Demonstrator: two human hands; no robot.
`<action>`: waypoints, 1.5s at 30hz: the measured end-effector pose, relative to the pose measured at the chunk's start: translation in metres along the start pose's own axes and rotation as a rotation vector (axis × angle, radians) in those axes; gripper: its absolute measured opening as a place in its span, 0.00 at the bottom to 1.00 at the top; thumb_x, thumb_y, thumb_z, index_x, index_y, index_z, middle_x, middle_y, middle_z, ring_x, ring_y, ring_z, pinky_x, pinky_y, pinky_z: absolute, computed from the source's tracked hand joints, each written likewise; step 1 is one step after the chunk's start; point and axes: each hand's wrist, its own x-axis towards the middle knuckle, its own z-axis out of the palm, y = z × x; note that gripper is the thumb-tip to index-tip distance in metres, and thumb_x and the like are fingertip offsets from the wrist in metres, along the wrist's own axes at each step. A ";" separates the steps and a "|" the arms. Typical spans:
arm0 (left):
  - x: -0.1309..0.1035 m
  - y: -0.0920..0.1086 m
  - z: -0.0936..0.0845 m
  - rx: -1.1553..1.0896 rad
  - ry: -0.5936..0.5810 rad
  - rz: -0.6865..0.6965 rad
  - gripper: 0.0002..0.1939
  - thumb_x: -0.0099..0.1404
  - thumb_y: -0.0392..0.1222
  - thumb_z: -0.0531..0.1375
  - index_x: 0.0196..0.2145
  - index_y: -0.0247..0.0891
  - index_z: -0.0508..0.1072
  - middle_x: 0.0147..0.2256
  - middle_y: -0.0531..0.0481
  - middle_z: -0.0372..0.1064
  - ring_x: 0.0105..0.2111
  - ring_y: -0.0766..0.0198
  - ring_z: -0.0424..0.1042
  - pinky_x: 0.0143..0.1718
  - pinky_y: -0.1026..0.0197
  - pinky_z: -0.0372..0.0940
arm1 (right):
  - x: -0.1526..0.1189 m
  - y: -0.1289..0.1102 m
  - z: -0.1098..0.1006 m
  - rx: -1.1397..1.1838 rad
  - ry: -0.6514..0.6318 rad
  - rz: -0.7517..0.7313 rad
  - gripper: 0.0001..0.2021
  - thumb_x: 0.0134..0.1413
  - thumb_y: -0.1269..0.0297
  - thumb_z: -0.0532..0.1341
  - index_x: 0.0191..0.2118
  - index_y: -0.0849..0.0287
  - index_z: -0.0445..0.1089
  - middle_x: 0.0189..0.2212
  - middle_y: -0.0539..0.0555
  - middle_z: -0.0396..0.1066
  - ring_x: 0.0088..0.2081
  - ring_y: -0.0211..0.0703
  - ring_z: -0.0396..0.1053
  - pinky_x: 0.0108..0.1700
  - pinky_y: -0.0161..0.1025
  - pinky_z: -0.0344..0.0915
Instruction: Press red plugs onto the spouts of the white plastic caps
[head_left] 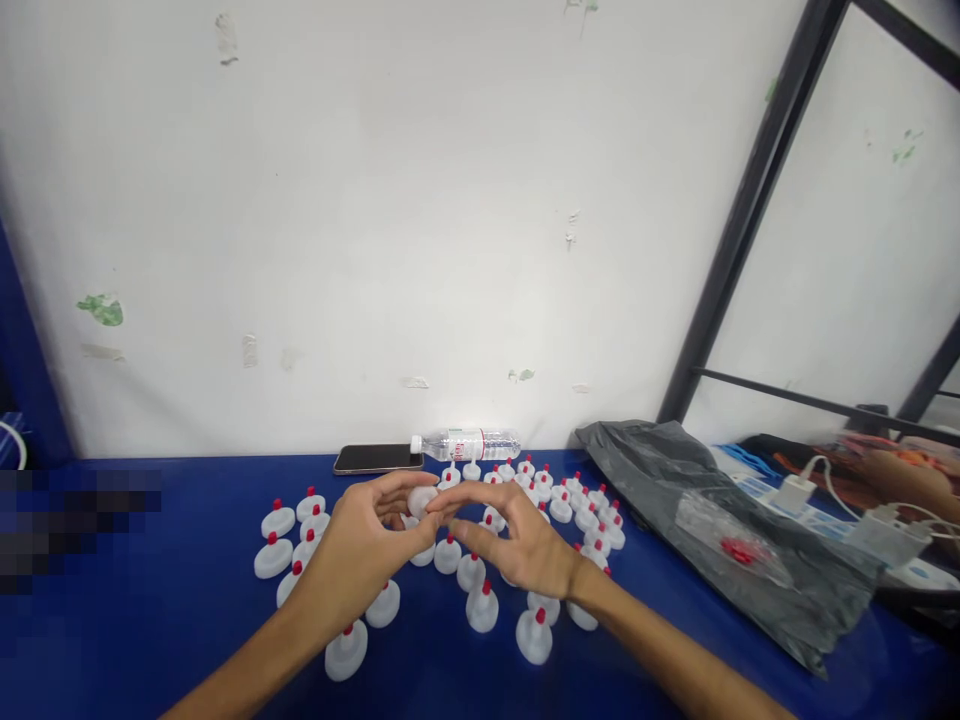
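My left hand (pixel 375 525) is closed around a white cap (pixel 422 500), thumb and fingers on its sides. Against the cap's right side, my right hand (pixel 517 535) has its fingertips bent inward; whether they pinch a small part is hidden. Below and around both hands, several white caps with red tips (pixel 482 607) stand on the blue table (pixel 187 600). Two white caps near the bottle, one of them (pixel 472 469), show white nozzles without a clear red tip.
A phone (pixel 379 458) and a clear plastic bottle (pixel 469 444) lie by the wall. At the right, a grey bag (pixel 675 490) carries a clear pouch of red tips (pixel 741 550). Chargers and cables (pixel 795 492) sit beyond it.
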 end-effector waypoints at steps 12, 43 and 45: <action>-0.005 0.005 0.005 -0.156 -0.059 -0.068 0.22 0.50 0.41 0.68 0.45 0.34 0.77 0.36 0.46 0.83 0.41 0.49 0.82 0.39 0.56 0.76 | -0.002 0.018 0.008 -0.330 0.000 -0.168 0.11 0.60 0.65 0.67 0.48 0.50 0.78 0.39 0.49 0.81 0.41 0.41 0.75 0.51 0.40 0.65; -0.005 -0.001 -0.009 0.380 0.438 0.364 0.21 0.68 0.35 0.51 0.57 0.50 0.65 0.67 0.47 0.46 0.53 0.54 0.71 0.38 0.58 0.74 | 0.019 0.089 -0.037 -0.849 -0.067 0.087 0.22 0.73 0.56 0.46 0.53 0.58 0.75 0.52 0.60 0.76 0.56 0.55 0.70 0.61 0.53 0.60; -0.005 0.000 -0.010 0.405 0.422 0.382 0.21 0.68 0.34 0.51 0.56 0.49 0.66 0.69 0.49 0.44 0.51 0.55 0.72 0.39 0.58 0.74 | 0.025 0.094 -0.037 -0.841 -0.080 0.076 0.22 0.73 0.55 0.46 0.51 0.57 0.76 0.48 0.60 0.78 0.54 0.56 0.72 0.60 0.54 0.61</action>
